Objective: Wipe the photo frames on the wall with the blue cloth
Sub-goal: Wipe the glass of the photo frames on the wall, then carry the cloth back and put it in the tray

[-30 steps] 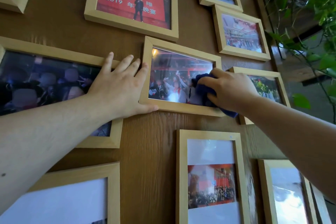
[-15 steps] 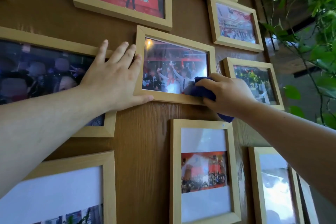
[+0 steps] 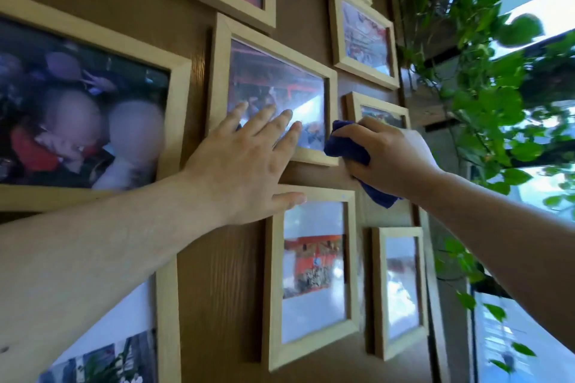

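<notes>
Several pale wooden frames (image 3: pixel 273 93) hang on a brown wood-grain wall (image 3: pixel 217 274), green vines (image 3: pixel 485 96) at right. Left hand (image 3: pixel 245 162) lies flat, fingers spread, on the middle frame's glass; right hand (image 3: pixel 389 155) clenches the blue cloth (image 3: pixel 345 146) at its lower right corner. Top frames are cut off.

The left hand (image 3: pixel 245 162) lies spread on the middle frame (image 3: pixel 219 78), seemingly touching its glass; the right hand (image 3: pixel 389 155) grips the blue cloth (image 3: pixel 345 146).

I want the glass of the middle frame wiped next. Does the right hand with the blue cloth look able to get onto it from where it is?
Probably only partly: the right hand holds the blue cloth at the middle frame's lower right corner, but the left hand lies spread over the lower glass.
</notes>
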A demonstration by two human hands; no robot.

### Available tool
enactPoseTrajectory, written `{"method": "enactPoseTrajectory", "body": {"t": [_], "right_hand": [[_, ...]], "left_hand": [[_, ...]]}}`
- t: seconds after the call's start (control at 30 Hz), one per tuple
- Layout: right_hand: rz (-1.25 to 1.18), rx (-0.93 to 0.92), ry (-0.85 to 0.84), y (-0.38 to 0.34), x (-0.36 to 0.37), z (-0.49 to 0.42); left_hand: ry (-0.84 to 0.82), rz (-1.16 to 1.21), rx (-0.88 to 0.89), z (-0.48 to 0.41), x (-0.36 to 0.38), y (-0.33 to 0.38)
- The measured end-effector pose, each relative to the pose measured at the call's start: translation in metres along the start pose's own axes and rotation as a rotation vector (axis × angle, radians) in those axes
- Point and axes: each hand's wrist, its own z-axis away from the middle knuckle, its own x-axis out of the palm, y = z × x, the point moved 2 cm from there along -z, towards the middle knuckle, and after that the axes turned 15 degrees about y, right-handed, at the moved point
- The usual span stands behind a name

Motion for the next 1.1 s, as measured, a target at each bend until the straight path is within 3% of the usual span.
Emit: {"method": "enactPoseTrajectory", "body": {"t": [0.3, 0.77, 1.1], "right_hand": [[0.278, 0.115, -0.234, -0.01, -0.095, 0.054], [0.682, 0.132, -0.682, -0.077, -0.298, 0.136], [0.857, 0.237, -0.794, -0.131, -0.433, 0.189]], "left_hand": [[0.077, 0.366, 0.072, 0.018, -0.002, 0.057], [0.281, 0.901, 0.236, 0.038, -0.082, 0.186], [0.348, 1.126, 0.392, 0.064, -0.174, 0.281]]}}
